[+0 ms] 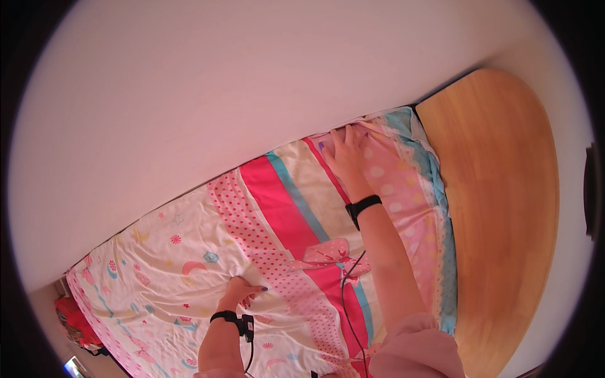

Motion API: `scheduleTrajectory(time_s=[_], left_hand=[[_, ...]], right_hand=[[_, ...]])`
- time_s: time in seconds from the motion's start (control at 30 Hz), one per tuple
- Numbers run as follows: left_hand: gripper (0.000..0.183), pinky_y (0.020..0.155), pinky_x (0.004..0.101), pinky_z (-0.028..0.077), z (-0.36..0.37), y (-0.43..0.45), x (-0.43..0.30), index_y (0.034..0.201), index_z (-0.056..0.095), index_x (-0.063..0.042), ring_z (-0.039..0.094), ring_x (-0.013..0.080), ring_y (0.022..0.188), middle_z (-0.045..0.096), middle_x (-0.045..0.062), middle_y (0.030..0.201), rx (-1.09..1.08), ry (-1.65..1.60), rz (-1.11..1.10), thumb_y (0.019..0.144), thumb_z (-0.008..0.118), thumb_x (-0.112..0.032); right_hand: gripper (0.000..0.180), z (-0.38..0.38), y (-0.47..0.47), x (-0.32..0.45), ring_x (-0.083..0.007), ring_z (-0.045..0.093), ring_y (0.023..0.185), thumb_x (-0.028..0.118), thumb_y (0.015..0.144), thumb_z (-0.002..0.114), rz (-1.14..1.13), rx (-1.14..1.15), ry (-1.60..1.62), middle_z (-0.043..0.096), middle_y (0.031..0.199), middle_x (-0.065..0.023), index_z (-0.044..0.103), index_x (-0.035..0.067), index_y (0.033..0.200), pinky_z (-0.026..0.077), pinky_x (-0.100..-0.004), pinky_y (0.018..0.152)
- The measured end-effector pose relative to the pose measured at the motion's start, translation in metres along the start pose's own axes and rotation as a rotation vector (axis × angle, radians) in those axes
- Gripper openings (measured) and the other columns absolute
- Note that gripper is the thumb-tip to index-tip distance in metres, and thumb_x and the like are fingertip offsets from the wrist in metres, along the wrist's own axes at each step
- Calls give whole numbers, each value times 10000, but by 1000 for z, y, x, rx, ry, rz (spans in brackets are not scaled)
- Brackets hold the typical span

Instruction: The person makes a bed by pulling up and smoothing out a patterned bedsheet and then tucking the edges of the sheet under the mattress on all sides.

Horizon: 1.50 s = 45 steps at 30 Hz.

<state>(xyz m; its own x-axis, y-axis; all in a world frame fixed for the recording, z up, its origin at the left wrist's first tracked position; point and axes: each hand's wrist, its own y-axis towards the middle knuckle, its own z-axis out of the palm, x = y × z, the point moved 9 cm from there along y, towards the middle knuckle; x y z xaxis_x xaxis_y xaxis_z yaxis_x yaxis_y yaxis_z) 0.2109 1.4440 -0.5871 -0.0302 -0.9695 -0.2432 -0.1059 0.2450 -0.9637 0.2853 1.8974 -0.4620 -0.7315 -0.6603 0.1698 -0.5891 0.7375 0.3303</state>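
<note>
A patterned bed sheet (302, 212) covers the mattress, with pink, white, red and blue bands, dots, stars and a printed bow. My right hand (347, 153) lies on the pink part at the wall side, fingers spread and tips close to the mattress edge. Nearer to me, my left hand (239, 290) presses down on the white part, wrist bent, thumb out to the right and fingers partly hidden. Creases run out from it. Neither hand shows an object in its grasp. Both wrists wear black straps with dark cables.
A pale wall (189, 94) runs along the bed's far side. To the right stands a curved wooden headboard (501, 212), with the sheet's blue border bunched against it. A red item (78, 323) and a bright screen (75, 367) are beyond the bed's left end.
</note>
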Motion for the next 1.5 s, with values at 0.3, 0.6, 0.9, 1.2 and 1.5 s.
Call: scheduleTrajectory(time_s=[0.3,0.6,0.9,1.2,1.5], left_hand=[[415,301,266,395,-2,5,7,479,540,0,505,179,316,512,83,423,-41,-9,-42,629,743,-328],[419,308,259,403,3,11,7,482,543,-2,506,178,317,520,84,434,-13,16,-45,619,750,-339],[429,306,258,402,1,8,6,472,537,1,503,174,317,516,85,427,-20,2,-24,613,755,-341],[427,309,258,399,0,7,11,475,543,3,502,168,317,512,83,420,-32,22,-55,612,755,-341],[419,307,258,397,-2,3,5,475,546,7,500,164,315,512,84,416,-33,9,-36,606,761,-329]], right_hand=[[323,56,31,-28,-246,456,1042,358,708,548,119,365,75,541,1075,-73,618,136,932,200,-555,940],[342,39,7,-109,-241,542,882,222,699,583,474,-27,815,536,1042,-128,574,69,1005,316,-485,870],[327,-8,4,-17,-256,455,1012,203,716,551,-182,-91,28,502,1022,-86,528,93,1023,329,-478,880],[259,-12,10,0,-258,485,938,188,687,572,-196,-157,70,512,958,-97,545,27,889,368,-440,812],[312,-9,4,14,-248,502,940,183,700,561,-261,-161,121,530,988,-95,552,16,963,357,-467,840]])
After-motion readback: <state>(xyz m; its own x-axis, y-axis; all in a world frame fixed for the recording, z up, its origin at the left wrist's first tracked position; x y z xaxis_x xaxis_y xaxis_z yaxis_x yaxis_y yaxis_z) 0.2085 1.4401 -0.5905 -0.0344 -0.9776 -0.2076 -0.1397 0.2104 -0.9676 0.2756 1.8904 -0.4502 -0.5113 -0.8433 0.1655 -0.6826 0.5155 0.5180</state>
